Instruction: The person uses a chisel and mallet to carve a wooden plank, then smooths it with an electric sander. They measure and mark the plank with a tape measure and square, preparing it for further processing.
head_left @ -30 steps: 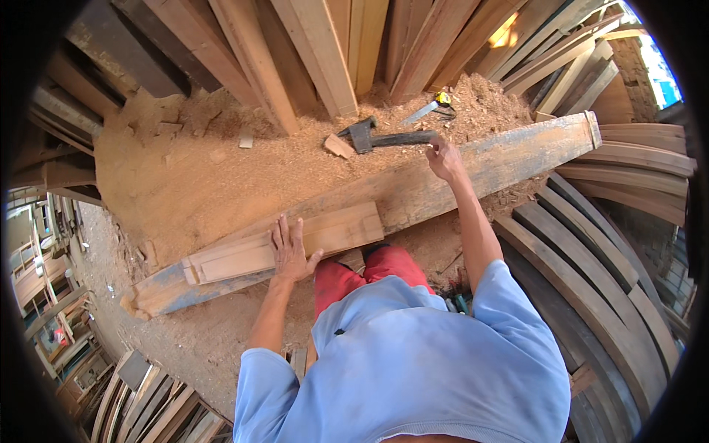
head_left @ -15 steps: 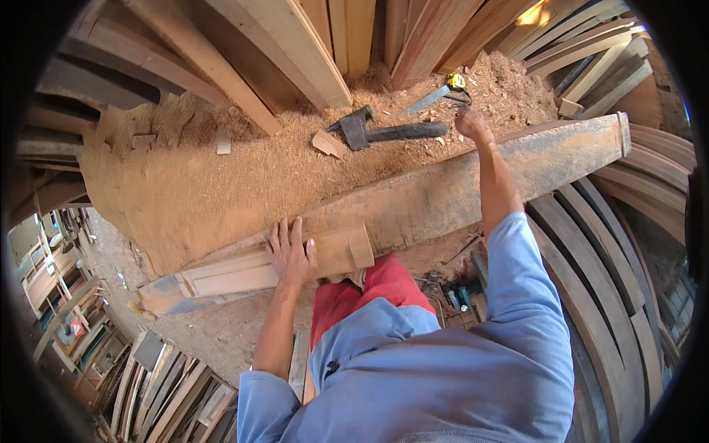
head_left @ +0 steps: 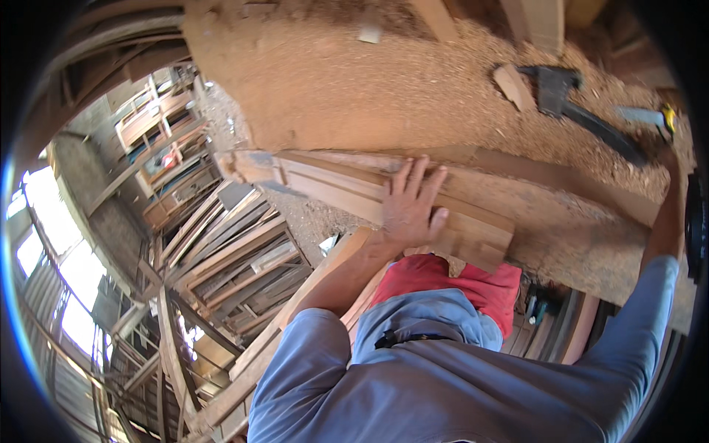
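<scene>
My left hand (head_left: 413, 203) lies with fingers spread on a pale wooden piece with a stepped profile (head_left: 473, 225). That piece rests lengthwise on a long, worn plank (head_left: 576, 232), in front of my red shorts. My right hand (head_left: 667, 164) reaches to the far right, close to the handle end of a dark, heavy-headed tool (head_left: 554, 92), a hammer or hatchet. Its fingers are blurred in the shade, so I cannot tell if it holds anything. Just beyond it lie a pale blue flat strip (head_left: 636, 115) and a yellow tape measure (head_left: 669, 118).
Sawdust and shavings (head_left: 332, 88) cover the ground beyond the plank. A wood offcut (head_left: 515, 87) lies by the tool's head. Stacked boards (head_left: 244, 244) fill the left side, near a wooden frame (head_left: 173, 347). More timber (head_left: 543, 26) stands at the far right.
The view has swung to the left, so the plank, tools and both hands appear farther right. The left hand stays on the wooden piece; the right hand remains stretched out near the tools.
</scene>
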A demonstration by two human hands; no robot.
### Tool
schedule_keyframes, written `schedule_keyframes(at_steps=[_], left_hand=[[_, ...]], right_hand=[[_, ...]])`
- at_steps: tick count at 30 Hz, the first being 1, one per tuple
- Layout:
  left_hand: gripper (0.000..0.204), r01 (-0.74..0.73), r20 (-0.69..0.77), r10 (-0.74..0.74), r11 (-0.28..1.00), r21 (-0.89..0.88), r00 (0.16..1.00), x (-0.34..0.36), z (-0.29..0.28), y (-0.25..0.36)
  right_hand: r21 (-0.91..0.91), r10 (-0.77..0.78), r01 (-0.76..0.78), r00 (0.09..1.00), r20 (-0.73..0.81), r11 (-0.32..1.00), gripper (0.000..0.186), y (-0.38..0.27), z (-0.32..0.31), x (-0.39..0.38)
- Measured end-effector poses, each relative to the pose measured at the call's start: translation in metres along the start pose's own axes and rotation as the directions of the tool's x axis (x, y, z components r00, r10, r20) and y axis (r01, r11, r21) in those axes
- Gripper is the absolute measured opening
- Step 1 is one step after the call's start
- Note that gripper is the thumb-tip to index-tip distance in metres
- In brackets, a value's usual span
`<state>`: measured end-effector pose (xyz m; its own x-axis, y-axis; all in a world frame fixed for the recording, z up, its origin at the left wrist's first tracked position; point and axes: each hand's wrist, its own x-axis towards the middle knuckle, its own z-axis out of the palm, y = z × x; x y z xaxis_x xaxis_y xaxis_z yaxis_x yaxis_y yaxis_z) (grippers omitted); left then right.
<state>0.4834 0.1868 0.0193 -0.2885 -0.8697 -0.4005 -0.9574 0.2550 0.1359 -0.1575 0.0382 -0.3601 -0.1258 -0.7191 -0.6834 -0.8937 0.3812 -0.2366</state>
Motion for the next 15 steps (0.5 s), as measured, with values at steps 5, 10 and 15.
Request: schedule_keyframes(at_steps=[5, 10, 15], left_hand=[[0.076, 0.050, -0.019, -0.051, 0.995, -0.085, 0.998, -0.013, 0.009, 0.002], [0.076, 0.085, -0.003, -0.086, 0.992, -0.097, 0.996, -0.022, 0.004, 0.003], [0.070, 0.034, -0.061, -0.042, 0.992, -0.119, 0.997, -0.021, 0.001, -0.006]], right_hand=[[0.043, 0.033, -0.031, 0.998, -0.054, 0.999, 0.036, -0.007, -0.023, -0.003], [0.208, 0.095, -0.058, 0.980, -0.174, 0.976, 0.034, -0.005, -0.058, -0.042], [0.494, 0.048, 0.238, 0.866, -0.498, 0.836, 0.033, 0.002, -0.085, -0.124]])
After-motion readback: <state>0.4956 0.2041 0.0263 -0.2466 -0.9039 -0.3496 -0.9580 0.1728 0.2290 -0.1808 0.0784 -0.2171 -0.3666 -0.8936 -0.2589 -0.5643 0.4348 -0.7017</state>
